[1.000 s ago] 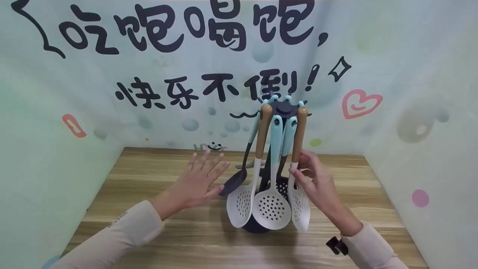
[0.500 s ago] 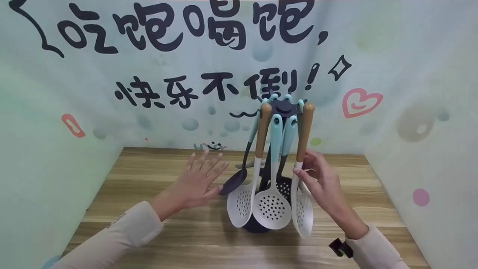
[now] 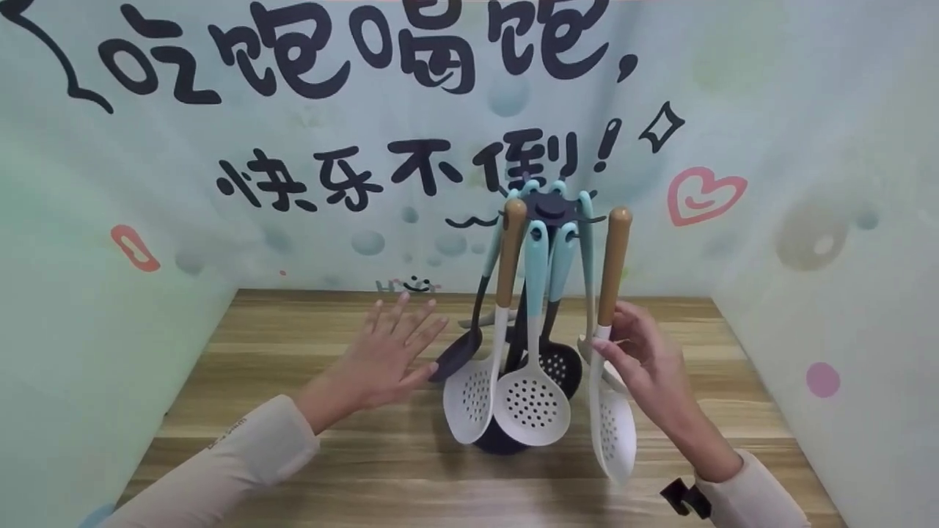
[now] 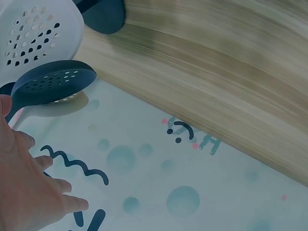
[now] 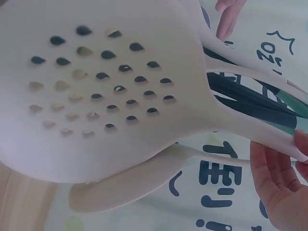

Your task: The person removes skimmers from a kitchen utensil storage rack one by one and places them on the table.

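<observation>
My right hand [image 3: 645, 367] pinches a white skimmer [image 3: 616, 433] at the neck, just below its wooden handle [image 3: 615, 257]. The skimmer hangs upright, apart from the rack's hooks, its perforated head [image 5: 106, 86] filling much of the right wrist view. My left hand [image 3: 389, 356] is spread with straight fingers, its thumb close beside a dark, deep spoon [image 3: 458, 356]; the left wrist view shows small holes in that dark spoon [image 4: 53, 84]. On the dark utensil rack [image 3: 552, 209] hang another wooden-handled white skimmer [image 3: 473, 396], a blue-handled white skimmer [image 3: 534, 407] and a black skimmer [image 3: 563, 370].
A pale spoon with a blue handle [image 3: 587, 257] hangs behind the held skimmer. The rack's round dark base [image 3: 502, 440] stands on the wooden table [image 3: 330, 469]. Printed cloth walls [image 3: 367, 242] enclose the back and both sides.
My right hand has drawn the wooden-handled skimmer off the rack, to the right and toward me, exposing the blue-handled spoon behind. The left hand stays nearly still.
</observation>
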Demonstrator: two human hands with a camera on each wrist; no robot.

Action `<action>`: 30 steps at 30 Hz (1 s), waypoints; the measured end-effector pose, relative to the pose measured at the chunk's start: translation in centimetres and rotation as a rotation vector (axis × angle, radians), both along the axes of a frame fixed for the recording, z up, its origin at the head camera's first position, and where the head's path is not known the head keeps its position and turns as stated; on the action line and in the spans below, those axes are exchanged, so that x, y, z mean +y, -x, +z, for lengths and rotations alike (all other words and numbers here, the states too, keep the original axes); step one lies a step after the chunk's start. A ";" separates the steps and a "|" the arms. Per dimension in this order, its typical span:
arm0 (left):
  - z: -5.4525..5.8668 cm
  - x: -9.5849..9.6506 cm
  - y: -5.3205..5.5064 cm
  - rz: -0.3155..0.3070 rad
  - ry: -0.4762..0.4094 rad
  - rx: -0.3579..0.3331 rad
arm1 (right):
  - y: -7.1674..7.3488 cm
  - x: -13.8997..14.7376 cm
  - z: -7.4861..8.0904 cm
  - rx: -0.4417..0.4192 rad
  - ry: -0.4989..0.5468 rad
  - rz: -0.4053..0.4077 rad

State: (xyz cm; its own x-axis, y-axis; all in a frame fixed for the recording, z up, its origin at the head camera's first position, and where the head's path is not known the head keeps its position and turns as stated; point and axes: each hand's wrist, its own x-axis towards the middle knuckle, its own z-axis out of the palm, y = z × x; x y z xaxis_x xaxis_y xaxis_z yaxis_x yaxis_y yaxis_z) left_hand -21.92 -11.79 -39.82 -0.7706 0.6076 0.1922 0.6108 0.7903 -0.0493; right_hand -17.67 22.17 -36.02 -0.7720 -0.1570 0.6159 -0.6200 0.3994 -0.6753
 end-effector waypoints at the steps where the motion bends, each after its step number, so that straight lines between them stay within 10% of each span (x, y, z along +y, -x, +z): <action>1: 0.0 0.0 0.0 -0.001 -0.004 0.001 | 0.0 0.1 -0.1 -0.002 0.003 -0.001; 10: 0.0 -0.1 0.0 -0.002 -0.037 0.001 | 0.8 1.9 -1.8 -0.018 0.001 -0.051; 30: -0.4 -0.3 0.1 0.000 -0.030 0.008 | 6.1 6.8 -7.9 -0.485 0.176 -0.376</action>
